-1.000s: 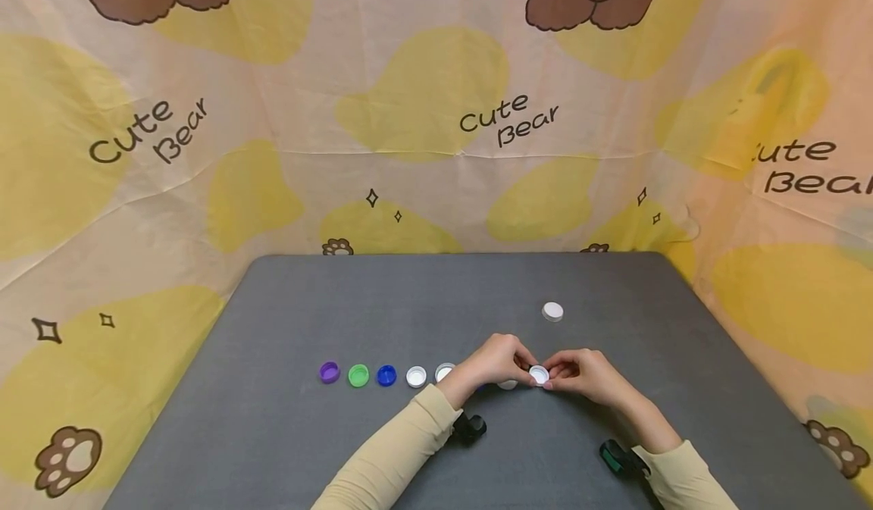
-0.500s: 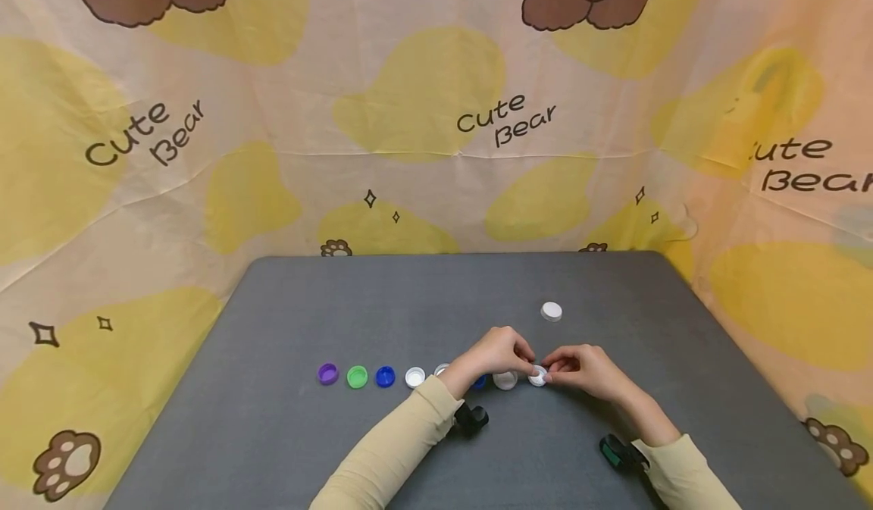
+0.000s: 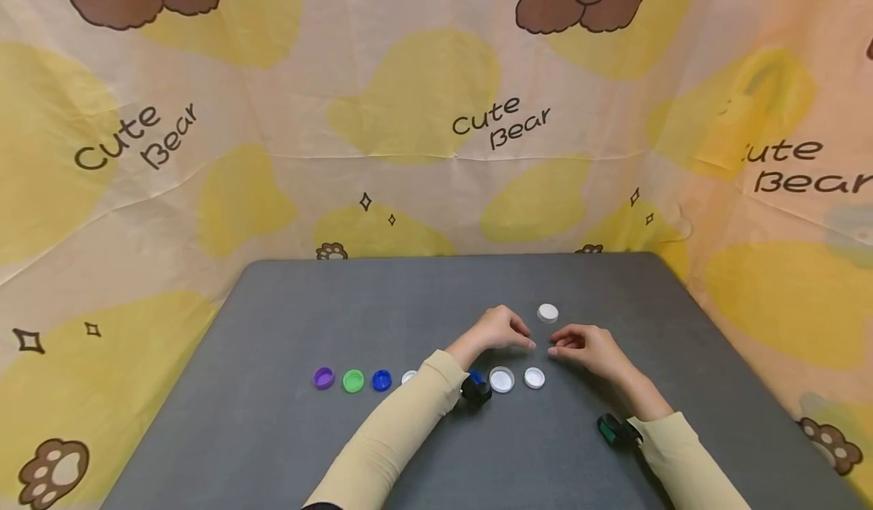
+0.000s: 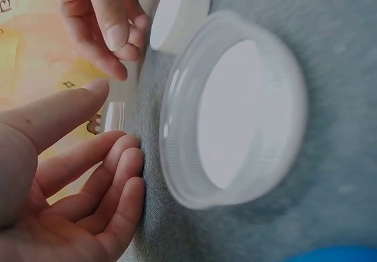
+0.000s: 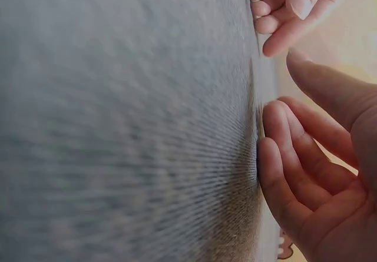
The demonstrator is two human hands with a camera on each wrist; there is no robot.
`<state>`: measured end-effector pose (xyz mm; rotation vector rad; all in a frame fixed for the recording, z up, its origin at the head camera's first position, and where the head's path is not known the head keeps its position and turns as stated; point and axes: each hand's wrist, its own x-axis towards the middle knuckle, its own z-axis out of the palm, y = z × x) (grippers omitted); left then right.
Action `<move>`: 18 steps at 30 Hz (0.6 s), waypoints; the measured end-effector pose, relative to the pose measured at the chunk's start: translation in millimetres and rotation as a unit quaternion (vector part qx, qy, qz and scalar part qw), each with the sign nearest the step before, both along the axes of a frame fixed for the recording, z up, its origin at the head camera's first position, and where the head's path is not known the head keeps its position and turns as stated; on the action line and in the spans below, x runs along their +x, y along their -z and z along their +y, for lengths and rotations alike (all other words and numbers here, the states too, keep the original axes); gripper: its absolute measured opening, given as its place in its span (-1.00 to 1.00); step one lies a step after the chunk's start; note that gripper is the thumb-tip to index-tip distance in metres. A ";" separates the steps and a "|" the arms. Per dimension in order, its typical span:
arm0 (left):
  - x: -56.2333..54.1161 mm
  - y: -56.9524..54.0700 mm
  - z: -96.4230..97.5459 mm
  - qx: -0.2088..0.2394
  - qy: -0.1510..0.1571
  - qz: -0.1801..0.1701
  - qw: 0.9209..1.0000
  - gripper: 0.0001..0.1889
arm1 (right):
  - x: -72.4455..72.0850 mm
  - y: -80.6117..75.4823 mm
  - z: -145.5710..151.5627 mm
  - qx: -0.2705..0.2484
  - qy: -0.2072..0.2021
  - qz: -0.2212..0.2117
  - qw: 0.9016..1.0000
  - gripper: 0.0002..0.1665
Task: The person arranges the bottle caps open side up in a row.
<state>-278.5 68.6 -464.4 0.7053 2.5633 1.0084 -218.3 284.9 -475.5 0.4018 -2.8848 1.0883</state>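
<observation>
Both hands hover low over the grey table, holding nothing, with fingers loosely bent and thumbs apart from the fingertips. My left hand (image 3: 501, 328) is left of a lone white bottle cap (image 3: 548, 313), which lies flat side up. My right hand (image 3: 589, 351) is just right of and nearer than that cap. Behind them, towards me, a small white cap (image 3: 535, 378) lies hollow side up at the right end of a row. Beside it is a wider white cap (image 3: 502, 380) with a translucent rim (image 4: 288, 120). In the left wrist view the lone cap (image 4: 115, 116) shows between thumb and fingers.
Leftward the row holds a purple cap (image 3: 323, 378), a green cap (image 3: 353, 381), a blue cap (image 3: 382, 380) and a partly covered white cap (image 3: 409, 376). The left forearm and wrist camera partly hide another blue cap (image 3: 476, 377). A patterned cloth (image 3: 423, 116) hangs behind the table.
Both hands have let go of the small white cap at the row's right end. They have moved away from me, towards the lone white cap.
</observation>
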 end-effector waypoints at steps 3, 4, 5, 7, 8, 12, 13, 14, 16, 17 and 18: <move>-6.0 -0.3 3.0 0.005 -0.011 -0.004 1.000 -0.72 | -7.6 -0.3 1.3 0.005 0.012 -0.001 1.000 -0.67; -8.2 -0.5 4.5 0.007 -0.013 -0.005 1.000 -0.72 | -10.2 -1.3 1.8 0.005 0.018 -0.001 1.000 -0.67; -10.1 -0.9 5.9 0.010 -0.016 -0.007 1.000 -0.72 | -12.7 -2.2 2.4 0.006 0.022 -0.001 1.000 -0.67; -13.4 -1.5 8.6 0.014 -0.023 -0.008 1.000 -0.72 | -17.0 -4.4 3.4 0.012 0.030 0.001 0.999 -0.66; -15.0 -1.4 9.9 0.014 -0.026 -0.008 1.000 -0.71 | -18.9 -5.4 3.7 0.014 0.036 0.002 0.999 -0.66; -20.3 -2.0 15.4 0.019 -0.032 -0.005 0.999 -0.69 | -25.8 -7.3 5.6 0.017 0.068 0.008 0.998 -0.65; -21.5 -2.2 16.9 0.019 -0.033 -0.004 0.999 -0.68 | -27.4 -7.1 6.0 0.016 0.074 0.009 0.997 -0.63; -22.4 -2.7 18.2 0.020 -0.033 -0.005 0.999 -0.68 | -28.9 -6.9 6.4 0.015 0.080 0.009 0.997 -0.62; -24.1 -3.8 20.7 0.021 -0.033 -0.006 0.999 -0.67 | -32.9 -4.6 7.2 0.012 0.090 0.008 0.996 -0.58; -25.0 -4.1 21.9 0.020 -0.033 -0.007 0.999 -0.67 | -34.5 -3.3 7.3 0.009 0.093 0.007 0.996 -0.57; -25.8 -4.2 23.2 0.019 -0.034 -0.008 0.999 -0.67 | -36.3 -1.8 7.4 0.008 0.095 0.007 0.995 -0.55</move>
